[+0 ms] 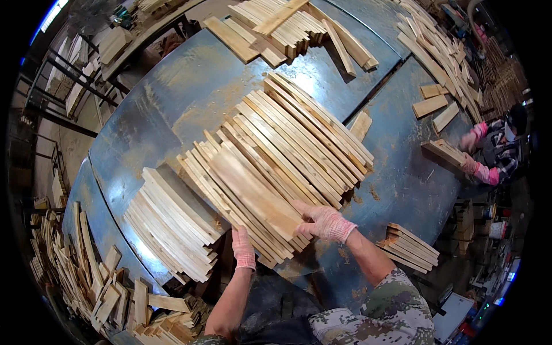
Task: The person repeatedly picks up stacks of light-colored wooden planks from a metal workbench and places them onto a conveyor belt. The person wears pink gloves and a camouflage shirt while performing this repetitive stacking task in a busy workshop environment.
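Note:
A long row of narrow wooden boards [299,138] stands on edge, packed side by side, across the blue table. On top of its near part one wider board [247,190] lies tilted, its broad face up. My right hand [326,223], in a pink-and-white knit glove, grips this board near its close end, thumb and fingers at its edge. My left hand [243,248], gloved alike, rests with fingers stretched against the near left ends of the row. Left of it is a second stack of paler boards [172,221], with a dark gap between the stacks.
The blue metal table [149,109] has sawdust and seams. A board pile [282,29] lies at the far edge, a small stack [408,247] at the near right. Scrap strips [109,287] heap at lower left. On the right a co-worker [497,146] handles a wood block [443,154].

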A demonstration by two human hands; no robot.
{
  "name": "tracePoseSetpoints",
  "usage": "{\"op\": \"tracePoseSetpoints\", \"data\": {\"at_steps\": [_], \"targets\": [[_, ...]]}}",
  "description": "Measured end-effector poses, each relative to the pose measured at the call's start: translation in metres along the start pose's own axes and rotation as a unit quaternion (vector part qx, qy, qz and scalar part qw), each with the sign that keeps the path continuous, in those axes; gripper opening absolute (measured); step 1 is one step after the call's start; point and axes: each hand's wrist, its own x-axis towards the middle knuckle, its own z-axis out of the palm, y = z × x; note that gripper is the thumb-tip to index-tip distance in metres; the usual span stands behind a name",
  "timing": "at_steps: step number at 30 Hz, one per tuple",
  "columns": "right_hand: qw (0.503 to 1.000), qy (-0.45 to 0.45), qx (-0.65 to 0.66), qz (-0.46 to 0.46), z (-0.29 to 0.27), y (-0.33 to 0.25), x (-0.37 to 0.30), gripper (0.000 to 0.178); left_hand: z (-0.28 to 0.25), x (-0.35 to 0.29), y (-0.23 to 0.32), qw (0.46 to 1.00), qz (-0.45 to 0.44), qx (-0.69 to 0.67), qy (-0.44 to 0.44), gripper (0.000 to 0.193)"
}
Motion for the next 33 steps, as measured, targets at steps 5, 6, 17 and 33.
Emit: {"op": "tracePoseSetpoints", "data": {"at_steps": [5, 6, 17, 33], "targets": [[0.964, 0.253, 0.078, 0.011, -0.067, 0.048, 0.046, 0.073, 0.001, 0.025, -0.001, 0.996, 0.061, 0.038, 0.061, 0.063], [0.952, 0.292, 0.088, 0.005, -0.089, 0.052, 0.054, 0.072, 0.004, 0.02, 0.015, 0.991, 0.064, 0.107, 0.056, 0.064], [0.927, 0.333, 0.057, 0.164, -0.218, 0.176, 0.194, 0.079, 0.007, 0.038, 0.004, 0.956, 0.081, 0.25, 0.13, 0.094], [0.975, 0.166, -0.042, 0.138, -0.185, 0.108, 0.152, 0.087, -0.007, 0.046, 0.011, 0.962, 0.05, 0.248, 0.101, 0.101]]}}
